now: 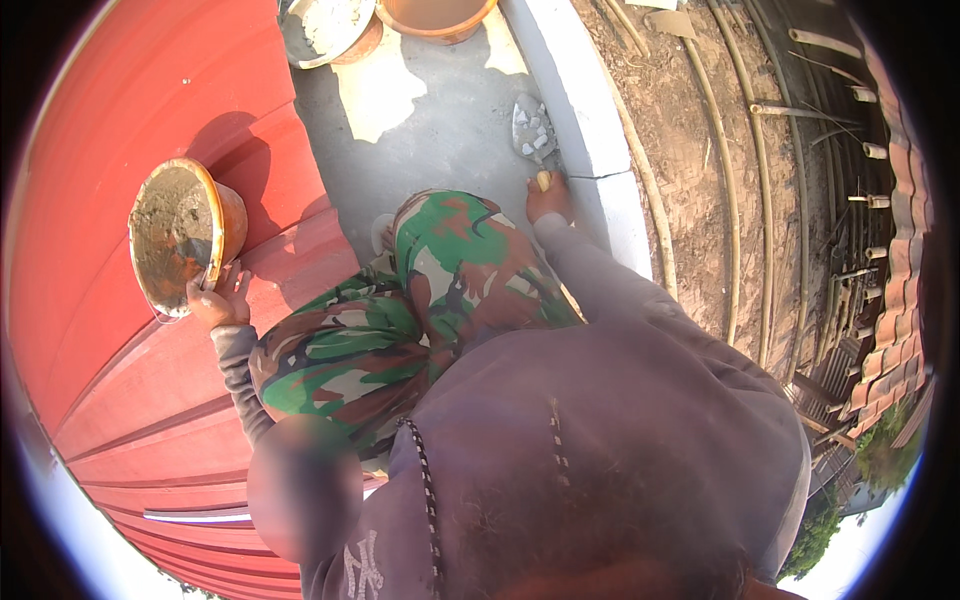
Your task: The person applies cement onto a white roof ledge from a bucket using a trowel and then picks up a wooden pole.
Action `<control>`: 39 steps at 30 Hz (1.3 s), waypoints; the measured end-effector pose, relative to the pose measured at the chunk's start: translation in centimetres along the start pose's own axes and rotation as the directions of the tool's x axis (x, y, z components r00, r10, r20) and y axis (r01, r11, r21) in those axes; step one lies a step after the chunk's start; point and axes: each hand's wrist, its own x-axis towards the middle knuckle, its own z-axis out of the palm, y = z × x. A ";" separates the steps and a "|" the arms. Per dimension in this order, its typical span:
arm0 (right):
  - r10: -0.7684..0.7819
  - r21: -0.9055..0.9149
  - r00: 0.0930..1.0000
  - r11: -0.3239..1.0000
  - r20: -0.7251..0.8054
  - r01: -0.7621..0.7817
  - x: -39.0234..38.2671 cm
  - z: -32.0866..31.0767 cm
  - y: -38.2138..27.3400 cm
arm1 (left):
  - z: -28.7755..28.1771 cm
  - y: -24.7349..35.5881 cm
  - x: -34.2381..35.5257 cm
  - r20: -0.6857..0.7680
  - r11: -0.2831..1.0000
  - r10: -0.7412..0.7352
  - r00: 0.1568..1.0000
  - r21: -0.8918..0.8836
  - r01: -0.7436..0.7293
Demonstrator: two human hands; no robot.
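My left hand [222,296] grips the near rim of an orange bucket [234,215], thumb at the edge and fingers along the outside. The bucket is tilted over the red metal roofing, its inside coated with grey mortar. In front of me on the right, my right hand [550,203] is closed around the wooden handle of a trowel [532,128]. Whitish broken chunks and grey bits lie on the trowel blade. The blade is low over the grey cement surface [430,155], beside a white wall edge [590,130]; whether it touches the surface I cannot tell.
Red ribbed roofing [110,330] slopes off at the left. At the far end stand a metal basin [325,30] of pale material and another orange tub [435,25]. Beyond the white wall, which has a crack across it, are bamboo poles [715,150] and clay roof tiles [895,330].
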 end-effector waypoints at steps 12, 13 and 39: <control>-0.429 0.064 0.880 0.903 0.203 0.425 0.4 -2.3 -15.1 | 1.5 -0.8 -0.6 -0.098 0.999 0.030 0.995 -0.022 -0.032; -0.454 0.098 0.861 0.891 0.230 0.443 0.1 -2.0 -17.6 | 1.3 -0.7 -0.6 -0.110 0.999 0.040 0.993 -0.018 -0.042; -0.038 0.646 0.808 0.624 0.587 -0.440 4.9 7.2 -9.3 | 1.3 0.2 -0.4 0.015 0.999 -0.028 0.999 0.032 0.028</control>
